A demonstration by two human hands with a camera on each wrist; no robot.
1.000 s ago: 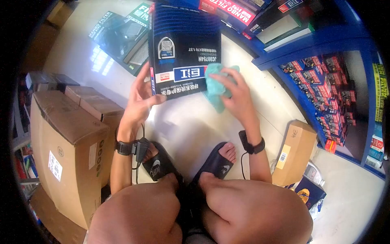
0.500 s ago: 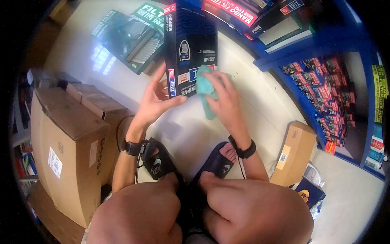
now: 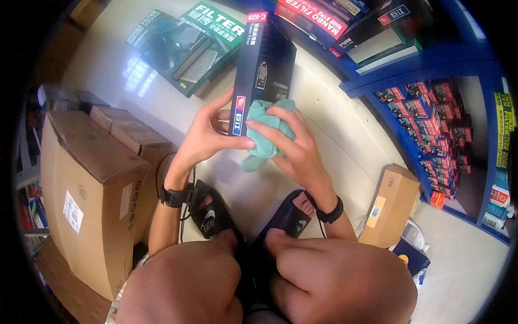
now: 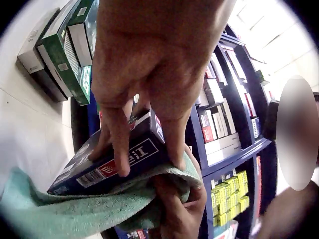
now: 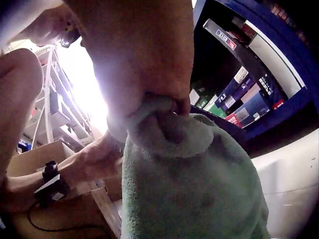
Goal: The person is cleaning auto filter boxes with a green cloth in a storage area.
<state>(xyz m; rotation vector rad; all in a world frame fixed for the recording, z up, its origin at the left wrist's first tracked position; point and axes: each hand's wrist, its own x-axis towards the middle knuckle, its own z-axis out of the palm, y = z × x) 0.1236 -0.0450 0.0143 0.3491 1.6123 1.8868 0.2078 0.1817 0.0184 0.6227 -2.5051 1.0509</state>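
A dark blue cabin filter box [image 3: 251, 70] stands on its narrow end, tilted, between both hands in the head view. My left hand [image 3: 206, 132] grips its near left edge, thumb in front and fingers behind. In the left wrist view those fingers spread over the printed end of the box [image 4: 144, 149]. With bunched fingers my right hand [image 3: 302, 148] holds a green cloth [image 3: 264, 139] against the right face near the lower corner. The cloth [image 5: 194, 174] hangs in loose folds in the right wrist view, hiding the box there.
Green filter boxes [image 3: 189, 59] lie on the floor at the far left. Large cardboard cartons [image 3: 91, 189] stand on the left, a smaller carton [image 3: 389, 205] on the right. A blue shelf [image 3: 388, 78] holds many small red boxes [image 3: 431, 124]. Two sandaled feet [image 3: 291, 216] are below the hands.
The box has turned so its narrow side faces the head camera, and shifted right. The right hand has brought the cloth left and lower, onto the corner near the left thumb.
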